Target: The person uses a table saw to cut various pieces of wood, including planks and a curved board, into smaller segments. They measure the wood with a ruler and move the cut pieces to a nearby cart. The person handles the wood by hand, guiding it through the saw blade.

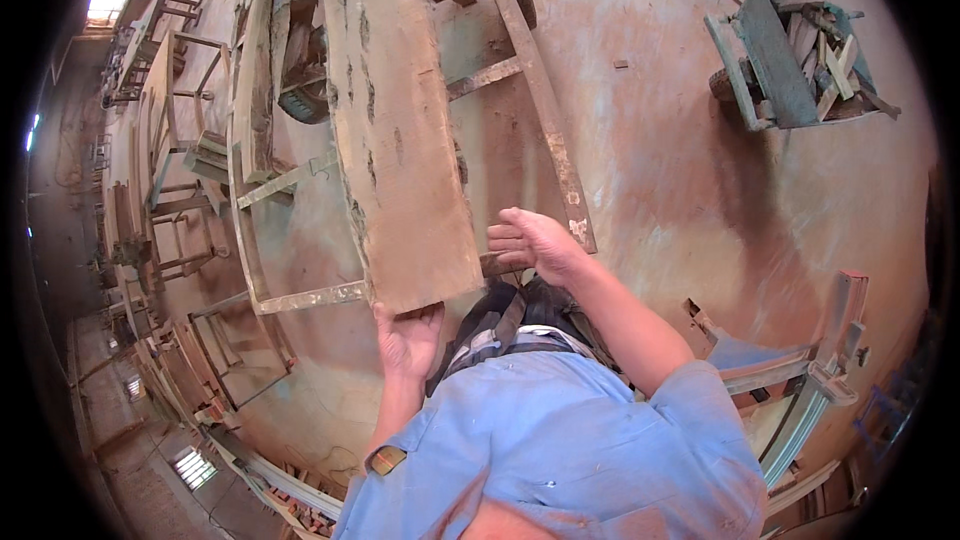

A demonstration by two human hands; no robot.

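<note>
A long, wide wooden plank [415,140] with rough, cracked edges lies lengthwise on a metal-framed cart [545,110], its near end toward my body. My left hand [408,340] holds that near end at its left corner, with the fingers curled under the edge and the thumb at the side. To the right of the plank's end, my right hand [540,245] is apart from the wood, its fingers loosely bent and pointing left. It is close to the cart's near crossbar, and nothing shows in its fingers.
More rough boards [262,70] lie on the cart's left side, above a wheel [304,102]. At the far right stands a green cart [785,60] filled with wood scraps. Metal racks and stacked timber [125,190] line the left. A machine with a rail [835,340] stands at the near right.
</note>
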